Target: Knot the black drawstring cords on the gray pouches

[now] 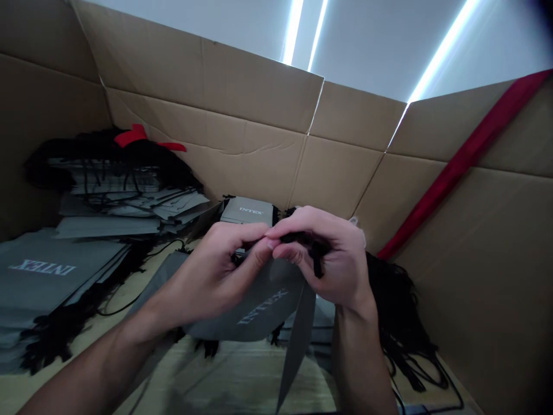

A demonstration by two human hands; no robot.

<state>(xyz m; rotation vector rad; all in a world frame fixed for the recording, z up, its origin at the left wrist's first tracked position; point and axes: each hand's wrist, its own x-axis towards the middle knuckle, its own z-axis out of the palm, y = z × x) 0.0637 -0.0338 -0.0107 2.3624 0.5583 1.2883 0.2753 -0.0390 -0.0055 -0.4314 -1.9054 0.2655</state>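
My left hand [216,271] and my right hand [339,253] meet at the centre, fingertips touching. Both are closed in a pinch on a black cord [318,260], part of which loops out by my right palm. Just below them hangs a grey flat sheet-like piece [259,314] with INTEX printed on it, tilted; its top edge is hidden by my fingers. Whether the cord is joined to that piece cannot be made out. A thin grey strip or flap [298,340] hangs down under my right hand.
Grey INTEX pieces with black cord ends lie stacked at left [43,271]. Behind them is a taller pile [116,196] with red strips on top. Black cords [397,311] heap at right. Cardboard walls [216,127] enclose the back and sides, a red band [466,155] across the right one.
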